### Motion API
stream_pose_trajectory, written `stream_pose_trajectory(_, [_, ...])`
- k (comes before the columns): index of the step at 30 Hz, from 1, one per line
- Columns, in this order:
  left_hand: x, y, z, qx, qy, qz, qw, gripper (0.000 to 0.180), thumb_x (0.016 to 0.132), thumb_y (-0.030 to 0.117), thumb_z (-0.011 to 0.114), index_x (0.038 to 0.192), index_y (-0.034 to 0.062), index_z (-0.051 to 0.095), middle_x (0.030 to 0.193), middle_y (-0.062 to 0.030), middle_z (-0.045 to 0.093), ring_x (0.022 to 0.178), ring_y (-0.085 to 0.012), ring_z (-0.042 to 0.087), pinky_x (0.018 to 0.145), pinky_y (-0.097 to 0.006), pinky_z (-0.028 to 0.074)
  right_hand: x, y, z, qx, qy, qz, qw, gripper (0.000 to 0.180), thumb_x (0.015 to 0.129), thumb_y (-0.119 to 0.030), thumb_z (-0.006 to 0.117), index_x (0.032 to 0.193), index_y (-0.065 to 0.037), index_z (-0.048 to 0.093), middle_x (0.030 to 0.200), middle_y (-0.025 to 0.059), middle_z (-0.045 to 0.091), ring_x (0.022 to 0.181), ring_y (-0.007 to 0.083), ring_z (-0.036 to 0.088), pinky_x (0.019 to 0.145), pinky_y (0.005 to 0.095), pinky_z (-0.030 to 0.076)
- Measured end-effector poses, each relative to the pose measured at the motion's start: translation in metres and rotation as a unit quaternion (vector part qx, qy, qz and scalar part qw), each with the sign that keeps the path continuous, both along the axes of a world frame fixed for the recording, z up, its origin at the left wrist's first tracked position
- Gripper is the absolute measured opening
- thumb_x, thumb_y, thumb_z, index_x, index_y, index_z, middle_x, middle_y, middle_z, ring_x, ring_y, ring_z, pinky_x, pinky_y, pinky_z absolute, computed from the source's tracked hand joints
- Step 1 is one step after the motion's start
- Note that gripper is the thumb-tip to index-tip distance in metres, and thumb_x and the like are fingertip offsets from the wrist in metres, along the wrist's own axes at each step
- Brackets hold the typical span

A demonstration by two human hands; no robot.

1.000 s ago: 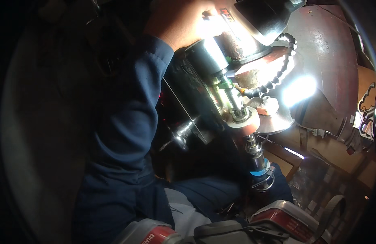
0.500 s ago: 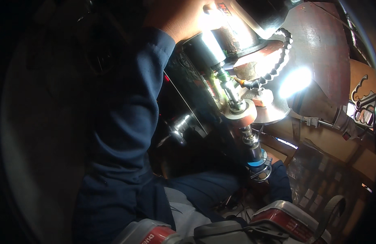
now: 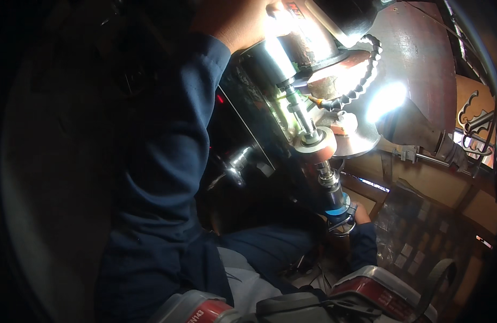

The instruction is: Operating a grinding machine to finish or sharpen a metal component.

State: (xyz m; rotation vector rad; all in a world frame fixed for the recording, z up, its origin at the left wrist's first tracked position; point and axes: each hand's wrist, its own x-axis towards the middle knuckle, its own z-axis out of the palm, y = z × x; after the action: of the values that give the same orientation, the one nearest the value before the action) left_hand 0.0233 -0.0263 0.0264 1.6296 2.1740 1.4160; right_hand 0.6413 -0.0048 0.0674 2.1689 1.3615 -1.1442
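atop one drill press (image 3: 307,48), one left hand (image 3: 232,21); one lamp (image 3: 388,99) beside.

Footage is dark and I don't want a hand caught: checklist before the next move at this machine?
1. Left hand up at the machine head; grip: cannot tell.
2. Right hand low beside the blue collar, mostly hidden: cannot tell.
3. Lamp lights the spindle: ok.
4. Segmented hose apart from the spindle: ok.
5. Spindle stopped: cannot tell.

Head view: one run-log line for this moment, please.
left hand raised on machine head | right hand low by spindle | lamp lit
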Motion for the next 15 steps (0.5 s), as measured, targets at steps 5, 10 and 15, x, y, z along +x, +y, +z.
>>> stream_pose_trajectory(5, [0.005, -0.003, 0.011, 0.04, -0.046, -0.013, 0.998, 0.015, 0.08, 0.018, 0.064, 0.086, 0.0066, 0.07, 0.081, -0.011, 0.069, 0.07, -0.0205, 0.067, 0.063, -0.033, 0.052, -0.016, -0.013, 0.007, 0.088, 0.03, 0.021, 0.995, 0.024, 0.089, -0.021, 0.055, 0.084, -0.002, 0.069, 0.071, 0.0031, 0.063, 0.059, 0.0097, 0.056, 0.053, 0.0232, 0.043])
stream_pose_trajectory(10, [0.011, -0.008, 0.023, 0.037, -0.355, 0.009, 0.934, 0.018, 0.081, 0.016, 0.062, 0.085, 0.0003, 0.069, 0.077, -0.0103, 0.068, 0.069, -0.0164, 0.065, 0.062, -0.03, 0.051, -0.034, -0.041, 0.012, 0.23, 0.076, 0.059, 0.968, 0.026, 0.091, -0.014, 0.048, 0.096, 0.003, 0.067, 0.082, 0.0077, 0.066, 0.075, 0.013, 0.061, 0.068, 0.0262, 0.047])
stream_pose_trajectory(15, [0.013, -0.006, 0.023, -0.012, -0.44, -0.007, 0.898, 0.02, 0.08, 0.015, 0.06, 0.082, -0.0042, 0.068, 0.077, -0.0101, 0.067, 0.067, -0.0138, 0.063, 0.061, -0.03, 0.049, -0.042, -0.065, 0.008, 0.364, -0.037, 0.139, 0.92, 0.03, 0.092, -0.013, 0.044, 0.104, 0.007, 0.063, 0.092, 0.0138, 0.068, 0.087, 0.0194, 0.063, 0.079, 0.0309, 0.047])
